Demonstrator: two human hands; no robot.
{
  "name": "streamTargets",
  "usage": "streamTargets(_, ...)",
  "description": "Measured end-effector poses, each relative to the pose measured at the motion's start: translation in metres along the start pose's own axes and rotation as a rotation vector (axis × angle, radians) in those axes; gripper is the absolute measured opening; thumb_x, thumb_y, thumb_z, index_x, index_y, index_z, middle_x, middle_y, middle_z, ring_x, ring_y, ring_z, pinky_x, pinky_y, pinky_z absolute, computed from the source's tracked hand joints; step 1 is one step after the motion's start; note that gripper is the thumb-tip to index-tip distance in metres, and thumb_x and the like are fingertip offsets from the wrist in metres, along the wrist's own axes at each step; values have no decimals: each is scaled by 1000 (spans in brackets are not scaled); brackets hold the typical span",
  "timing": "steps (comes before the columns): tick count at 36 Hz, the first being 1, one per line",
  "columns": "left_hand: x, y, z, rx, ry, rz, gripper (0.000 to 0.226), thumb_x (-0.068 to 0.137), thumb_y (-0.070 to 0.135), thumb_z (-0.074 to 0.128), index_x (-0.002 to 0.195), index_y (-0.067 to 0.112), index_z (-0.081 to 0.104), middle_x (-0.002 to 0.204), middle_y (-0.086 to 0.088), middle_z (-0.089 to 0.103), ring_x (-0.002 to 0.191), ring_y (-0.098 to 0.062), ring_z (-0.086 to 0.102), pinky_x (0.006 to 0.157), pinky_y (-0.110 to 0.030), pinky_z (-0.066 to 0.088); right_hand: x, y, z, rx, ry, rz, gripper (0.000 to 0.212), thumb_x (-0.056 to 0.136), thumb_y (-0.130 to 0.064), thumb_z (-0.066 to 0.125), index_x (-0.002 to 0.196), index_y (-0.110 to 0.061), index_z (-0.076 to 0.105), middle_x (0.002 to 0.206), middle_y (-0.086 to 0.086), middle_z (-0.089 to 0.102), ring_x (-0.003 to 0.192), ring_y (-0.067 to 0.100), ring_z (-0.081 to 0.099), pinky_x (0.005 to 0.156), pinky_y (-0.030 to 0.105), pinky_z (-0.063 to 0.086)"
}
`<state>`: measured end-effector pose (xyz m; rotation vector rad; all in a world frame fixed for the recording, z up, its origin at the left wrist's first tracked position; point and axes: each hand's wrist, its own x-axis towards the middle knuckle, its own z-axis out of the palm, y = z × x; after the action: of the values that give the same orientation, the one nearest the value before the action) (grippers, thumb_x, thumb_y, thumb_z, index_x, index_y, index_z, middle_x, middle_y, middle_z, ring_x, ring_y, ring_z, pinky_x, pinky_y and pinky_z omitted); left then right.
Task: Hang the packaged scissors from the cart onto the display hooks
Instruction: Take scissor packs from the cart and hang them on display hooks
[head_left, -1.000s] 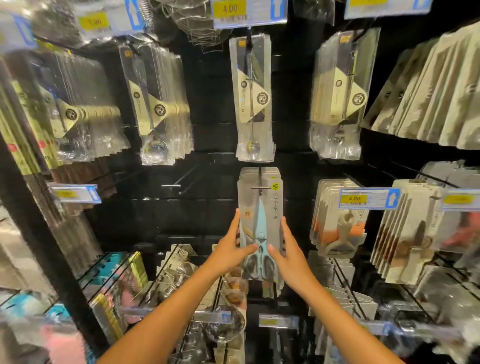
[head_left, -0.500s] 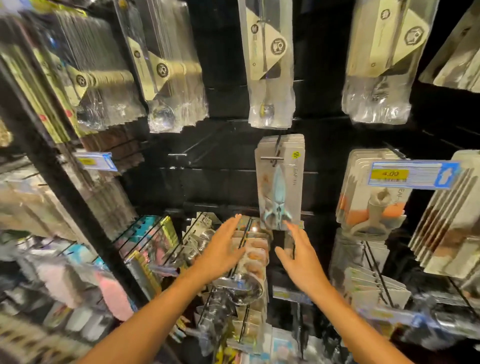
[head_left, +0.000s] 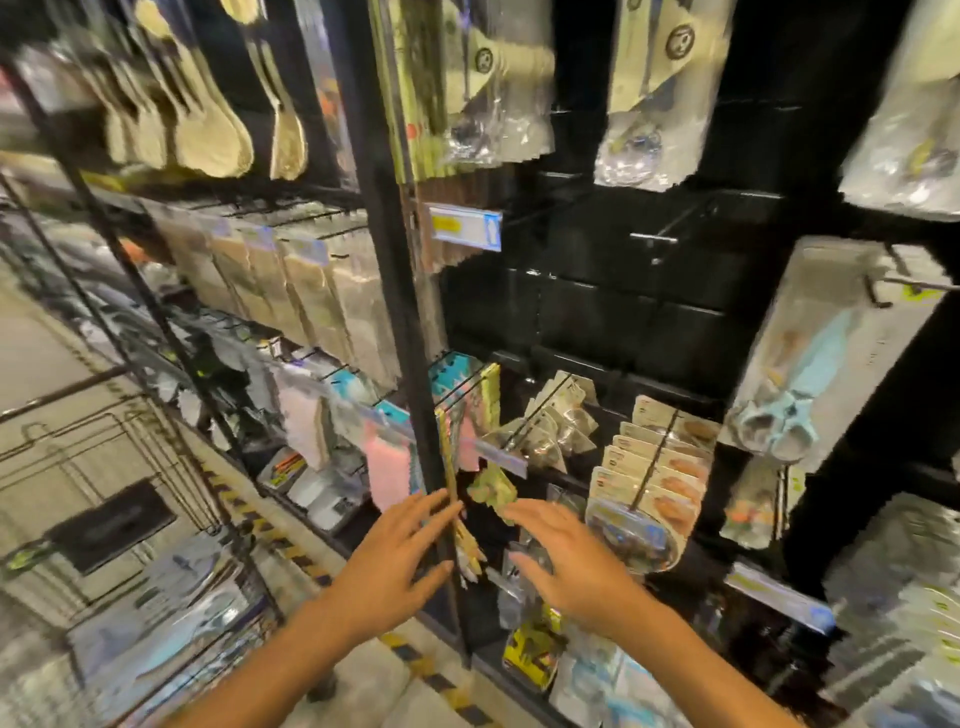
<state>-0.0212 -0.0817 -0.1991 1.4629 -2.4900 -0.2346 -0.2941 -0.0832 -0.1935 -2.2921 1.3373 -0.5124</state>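
A pack of light-blue scissors (head_left: 800, 364) in clear packaging hangs on a metal display hook (head_left: 914, 283) at the right of the black panel. My left hand (head_left: 400, 561) and my right hand (head_left: 566, 566) are both low in the view, empty, with fingers spread, well below and left of the hung scissors. At the lower left, more packaged scissors (head_left: 171, 618) lie in a wire cart (head_left: 156, 525). The view is blurred by head motion.
Two bare hooks (head_left: 670, 231) stick out of the black panel left of the hung scissors. A black upright post (head_left: 395, 291) stands just beyond my left hand. Hooks with packaged kitchen goods (head_left: 654, 478) crowd the lower shelves. Yellow-black tape (head_left: 280, 535) marks the floor.
Both hands let go of the hung scissors pack and dropped down and away from it. My view swung left and down, bringing the cart into sight.
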Motion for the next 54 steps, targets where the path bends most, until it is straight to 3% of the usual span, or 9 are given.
streamTargets(5, -83, -70, -11, -32, -44, -198, 82, 88, 80, 10, 159, 40, 10, 166, 16, -2, 153, -11, -8, 127, -37, 10, 49, -52, 63, -6, -101, -96, 50, 100, -41, 55, 148, -37, 43, 152, -20, 36, 144, 3, 30, 121, 31, 29)
streamTargets(13, -230, -193, -5, -20, -14, -589, 67, 96, 66, 37, 156, 46, 16, 167, 8, 20, 154, -24, 15, 123, -49, 20, 116, -144, 162, -60, -272, -204, 50, 101, -46, 52, 149, -44, 37, 151, -29, 26, 142, -5, 20, 122, 26, 23)
streamTargets(19, -333, -230, -9, -4, 103, -706, 62, 93, 59, 39, 143, 24, 49, 141, -10, 59, 126, -39, 59, 102, -51, 51, 137, -204, 240, -35, -442, -240, 49, 102, -39, 54, 148, -37, 38, 152, -21, 28, 143, 0, 26, 121, 24, 25)
streamTargets(23, -390, -244, 2, -14, 97, -841, 77, 99, 71, 13, 147, 24, 51, 153, -4, 49, 137, -36, 49, 109, -53, 45, 150, -240, 271, -83, -541, -295, 51, 101, -44, 54, 149, -32, 43, 153, -16, 37, 144, 4, 31, 120, 19, 22)
streamTargets(28, -432, -250, 14, -90, 90, -989, 76, 97, 72, 11, 153, 30, 40, 156, -2, 44, 142, -36, 43, 116, -51, 37, 168, -264, 299, -147, -627, -320, 53, 102, -45, 52, 151, -31, 39, 157, -12, 35, 147, 8, 27, 111, 9, 13)
streamTargets(43, -424, -311, 35, -229, 19, -1142, 71, 98, 67, 24, 153, 26, 41, 155, -1, 46, 143, -32, 43, 116, -41, 34, 274, -266, 373, -125, -767, -321, 53, 100, -46, 54, 149, -31, 42, 154, -9, 41, 144, 9, 33, 111, 15, 21)
streamTargets(48, -388, -351, 34, -292, 1, -1200, 91, 88, 80, 2, 155, 27, 36, 157, -1, 41, 146, -27, 36, 120, -38, 31, 326, -261, 396, -97, -813, -310, 55, 98, -48, 56, 147, -26, 46, 151, -5, 46, 141, 13, 41, 108, 7, 20)
streamTargets(50, -371, -369, 32, -314, 15, -1210, 93, 87, 81, 3, 155, 27, 35, 157, -1, 42, 146, -26, 37, 120, -37, 31, 347, -258, 407, -69, -829, -284, 53, 98, -47, 57, 146, -26, 47, 148, -7, 48, 138, 11, 43, 103, 1, 16)
streamTargets(54, -335, -399, 30, -393, 27, -1256, 82, 89, 73, 21, 155, 27, 36, 159, 2, 38, 147, -19, 34, 120, -32, 29, 382, -246, 430, -6, -882, -254, 49, 100, -45, 54, 147, -34, 44, 143, -17, 43, 132, -4, 32, 107, 10, 22)
